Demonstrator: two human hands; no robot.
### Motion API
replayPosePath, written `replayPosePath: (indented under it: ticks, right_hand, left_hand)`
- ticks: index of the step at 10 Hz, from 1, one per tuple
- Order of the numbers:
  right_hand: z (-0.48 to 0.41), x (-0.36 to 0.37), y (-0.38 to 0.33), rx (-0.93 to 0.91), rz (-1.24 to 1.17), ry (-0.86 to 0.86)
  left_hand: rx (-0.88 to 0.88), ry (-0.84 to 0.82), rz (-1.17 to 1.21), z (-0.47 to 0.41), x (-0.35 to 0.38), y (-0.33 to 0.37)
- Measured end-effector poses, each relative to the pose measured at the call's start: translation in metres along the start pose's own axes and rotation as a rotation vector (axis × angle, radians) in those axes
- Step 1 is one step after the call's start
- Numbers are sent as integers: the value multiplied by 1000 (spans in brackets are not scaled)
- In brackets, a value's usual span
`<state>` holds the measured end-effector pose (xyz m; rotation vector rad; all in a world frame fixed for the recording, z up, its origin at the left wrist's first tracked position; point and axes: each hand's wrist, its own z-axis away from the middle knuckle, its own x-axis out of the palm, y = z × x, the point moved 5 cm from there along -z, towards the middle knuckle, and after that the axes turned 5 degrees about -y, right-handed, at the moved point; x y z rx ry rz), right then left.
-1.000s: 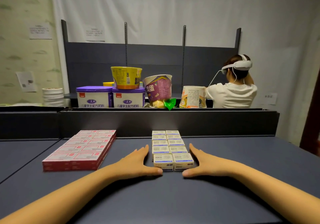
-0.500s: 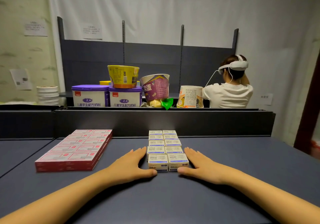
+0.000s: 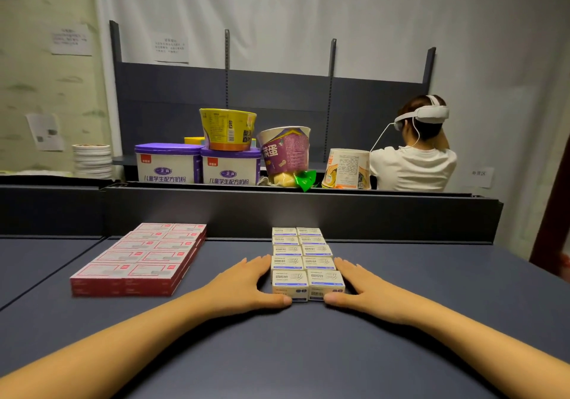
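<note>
Two rows of white boxes (image 3: 303, 263) sit between the fingers (image 3: 259, 265). Against their sides press the left hand (image 3: 246, 284) and right hand (image 3: 361, 287), fingers straight, thumbs across the front, gripping nothing.

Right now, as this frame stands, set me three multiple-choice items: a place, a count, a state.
1. Where is the stack of flat red-and-white cardboard boxes?
A) left of the block of small white cardboard boxes, apart
B) on top of it
C) right of it
2. How many columns wide is the white block?
A) one
B) two
C) four
3. How are the left hand and right hand?
A) lifting a box
B) curled into fists
C) open, flanking the block
1 A: a gap shows between them. 2 B: each row holds two boxes. 3 C: straight fingers lie along its sides.
</note>
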<state>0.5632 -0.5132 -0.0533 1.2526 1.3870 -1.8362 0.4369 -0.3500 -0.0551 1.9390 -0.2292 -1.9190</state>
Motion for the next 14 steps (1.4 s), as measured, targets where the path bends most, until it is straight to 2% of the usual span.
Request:
replayPosePath:
  ticks: [1,3,7,11,12,13,14]
  right_hand:
    - [-4,-2,2,28,0,4]
    - [-10,-2,-7,-13,34,-3]
    - [-6,-2,-26,-114,99,15]
    - [-3,-3,-27,-95,115,64]
    - [-3,-3,-28,-63,97,45]
    - [6,-2,-17,36,73,15]
    - [25,-7,0,228,-52,-12]
  left_hand:
    - [-91,-31,-14,-1,-1,-7]
    - [48,-19,-1,-14,3,-5]
    - [29,50,8,-19,5,-1]
    - [-29,47,-14,-10,6,1]
    - [-113,64,9,-8,5,-5]
    - [-102,38,30,7,-2,3]
    - [-81,182,86,25,-41,7]
